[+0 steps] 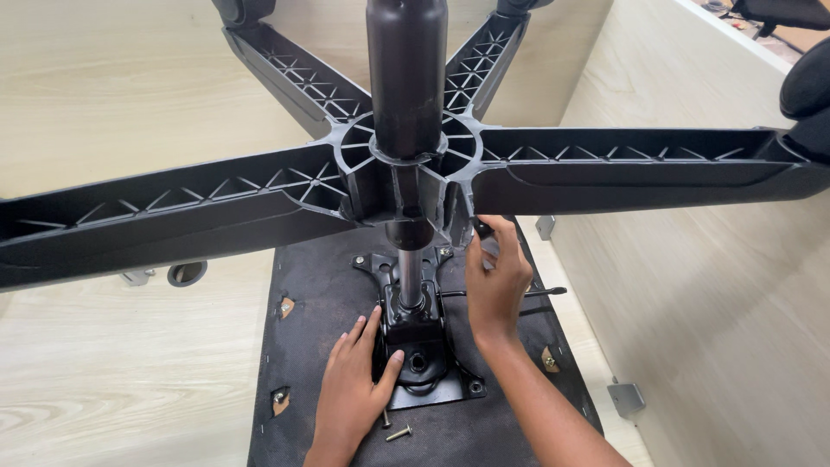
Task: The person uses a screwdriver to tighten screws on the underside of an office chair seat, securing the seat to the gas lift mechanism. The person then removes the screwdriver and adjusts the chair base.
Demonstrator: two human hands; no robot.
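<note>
Fingers of the left hand [353,391] lie spread flat against the black mechanism plate [421,346] mid-seat underside [320,285]. Right hand [495,285] pinches a small black piece [482,228] under the star base [415,164]; a loose bolt [399,433] lies near the front edge.

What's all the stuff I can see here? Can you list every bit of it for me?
Chair base: one, black, five ribbed arms, raised across the top.
Gas cylinder: one, black with a silver rod, upright in the hub.
Mounting plate: one, black, on the seat underside.
Seat underside: one, dark fabric, flat on the table.
Loose screws: two, silver, beside the plate.
Table: one, light wood.
Left hand: resting against the plate.
Right hand: gripping a small black part under the hub.
</note>
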